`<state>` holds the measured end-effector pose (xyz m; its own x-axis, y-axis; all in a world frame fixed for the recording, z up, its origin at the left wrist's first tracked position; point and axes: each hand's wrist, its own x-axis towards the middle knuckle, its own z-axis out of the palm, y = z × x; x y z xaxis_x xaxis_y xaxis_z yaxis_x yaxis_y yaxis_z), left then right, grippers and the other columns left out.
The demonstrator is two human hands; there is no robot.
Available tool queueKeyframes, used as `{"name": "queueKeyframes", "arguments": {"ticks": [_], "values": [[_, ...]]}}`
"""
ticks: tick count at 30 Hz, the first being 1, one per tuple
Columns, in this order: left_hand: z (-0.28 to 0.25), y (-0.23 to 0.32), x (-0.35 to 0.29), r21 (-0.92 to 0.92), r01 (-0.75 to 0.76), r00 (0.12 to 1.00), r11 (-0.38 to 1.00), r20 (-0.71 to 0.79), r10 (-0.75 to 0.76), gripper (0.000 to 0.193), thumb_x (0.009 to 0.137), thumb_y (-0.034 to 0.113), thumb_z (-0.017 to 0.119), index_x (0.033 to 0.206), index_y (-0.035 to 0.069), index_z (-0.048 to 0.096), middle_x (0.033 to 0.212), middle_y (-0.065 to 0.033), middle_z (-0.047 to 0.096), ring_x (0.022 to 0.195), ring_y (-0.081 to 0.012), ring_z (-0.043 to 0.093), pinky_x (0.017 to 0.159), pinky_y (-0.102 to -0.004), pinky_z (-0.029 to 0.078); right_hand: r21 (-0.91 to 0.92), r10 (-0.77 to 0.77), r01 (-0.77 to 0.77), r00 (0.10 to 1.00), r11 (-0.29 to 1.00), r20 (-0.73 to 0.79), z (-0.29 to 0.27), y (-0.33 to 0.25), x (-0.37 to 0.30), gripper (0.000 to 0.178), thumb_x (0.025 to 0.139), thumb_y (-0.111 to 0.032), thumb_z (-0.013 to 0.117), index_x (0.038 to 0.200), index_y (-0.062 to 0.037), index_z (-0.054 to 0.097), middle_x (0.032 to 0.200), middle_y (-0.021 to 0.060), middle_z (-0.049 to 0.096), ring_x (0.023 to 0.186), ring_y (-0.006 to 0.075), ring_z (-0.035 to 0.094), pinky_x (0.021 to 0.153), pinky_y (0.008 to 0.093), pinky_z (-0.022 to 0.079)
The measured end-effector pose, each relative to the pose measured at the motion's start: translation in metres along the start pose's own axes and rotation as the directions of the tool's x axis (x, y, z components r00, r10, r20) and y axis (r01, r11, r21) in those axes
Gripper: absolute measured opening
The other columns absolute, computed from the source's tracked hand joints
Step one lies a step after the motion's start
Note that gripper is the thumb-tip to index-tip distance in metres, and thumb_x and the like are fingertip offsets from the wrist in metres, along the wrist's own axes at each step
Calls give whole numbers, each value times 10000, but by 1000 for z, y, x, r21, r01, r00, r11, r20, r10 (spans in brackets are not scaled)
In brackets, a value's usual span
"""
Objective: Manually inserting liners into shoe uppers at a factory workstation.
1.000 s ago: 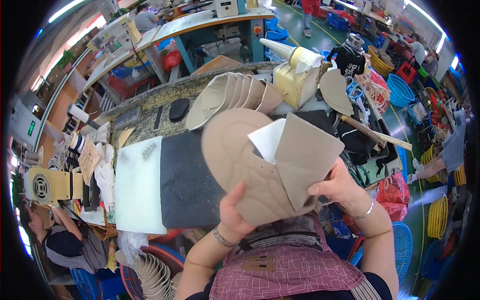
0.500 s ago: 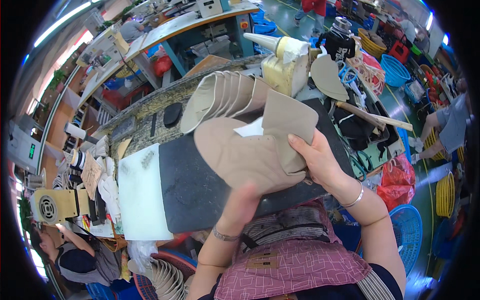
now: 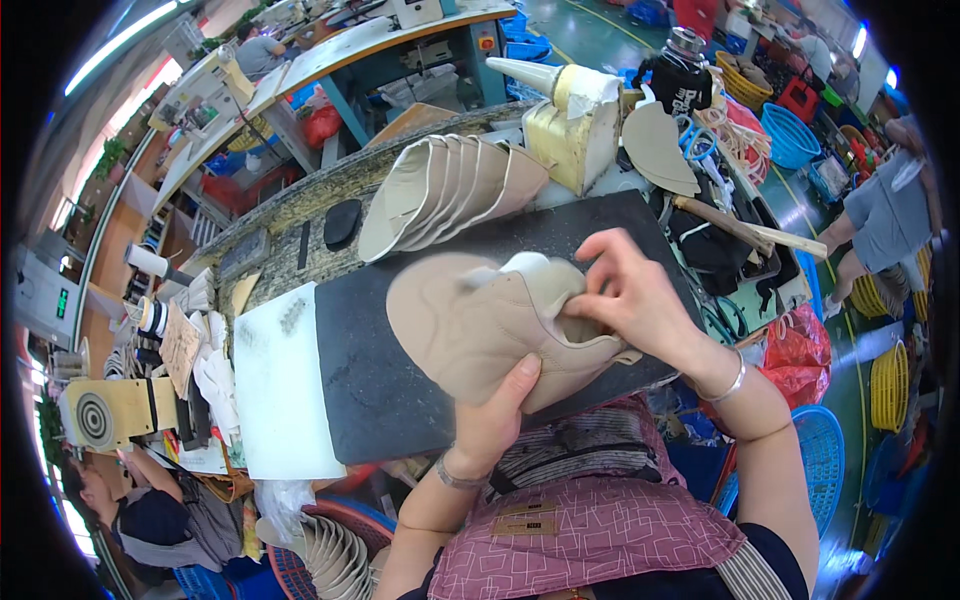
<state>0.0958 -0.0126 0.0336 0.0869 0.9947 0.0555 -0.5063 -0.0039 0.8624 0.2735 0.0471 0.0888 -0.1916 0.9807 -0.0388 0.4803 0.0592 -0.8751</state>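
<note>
A beige shoe upper [image 3: 460, 320] is held over the black work mat [image 3: 370, 400], its rounded toe pointing to the far left. My left hand [image 3: 500, 400] grips its near side, thumb on the outside and fingers hidden underneath. At the upper's opening, my right hand [image 3: 635, 305] pinches the edge with thumb and forefinger, the other fingers curled above. White lining [image 3: 530, 264] shows inside the opening. Behind it, a row of nested beige uppers [image 3: 450, 190] lies on the mat's far edge.
A white board [image 3: 285, 390] adjoins the mat on the left. Beyond the mat stand a yellowish block [image 3: 570, 145] with a metal cone and a black bottle [image 3: 680, 80]. Scissors [image 3: 725, 320] and a wooden-handled tool [image 3: 720, 225] lie right. Below left, a red basket [image 3: 290, 570] holds more uppers.
The upper's raised flap has been folded down out of sight. My right hand has shifted to the opening, and my left hand, blurred before, now grips the near side.
</note>
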Motion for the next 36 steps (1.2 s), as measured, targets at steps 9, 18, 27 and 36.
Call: {"name": "queueKeyframes", "arguments": {"ticks": [9,18,27,36], "values": [[20,10,0,-75,-25,999,997,-49,22,477,865,53,495,1313,-9,345,1294,-118,426,1195,-231,423,1011,-355,323,-221,-588,559,803,799,-95,24,-2,-33,314,684,-167,734,936,-44,593,819,82,576,757,236,604,631,324,499],[-9,11,3,-369,12,987,929,154,48,492,780,-42,506,1261,7,414,1210,-109,494,1145,-248,473,997,-385,357,226,-313,279,940,933,135,21,5,-26,196,715,-123,714,836,-8,611,776,75,555,688,157,561,600,261,432],[29,-1,4,-419,-24,999,908,-53,2,456,826,18,451,1279,32,399,1272,-99,464,1192,-252,438,1031,-407,319,-457,-751,599,571,658,-333,38,4,-24,339,644,-140,773,908,3,615,871,114,617,777,280,590,744,340,473],[26,-10,2,-331,-24,996,943,-87,-5,446,803,18,453,1247,4,423,1223,-118,493,1150,-249,470,995,-383,362,657,3,90,990,749,-138,42,0,-28,249,744,-30,692,978,28,631,830,35,634,765,71,561,679,216,466]]}}
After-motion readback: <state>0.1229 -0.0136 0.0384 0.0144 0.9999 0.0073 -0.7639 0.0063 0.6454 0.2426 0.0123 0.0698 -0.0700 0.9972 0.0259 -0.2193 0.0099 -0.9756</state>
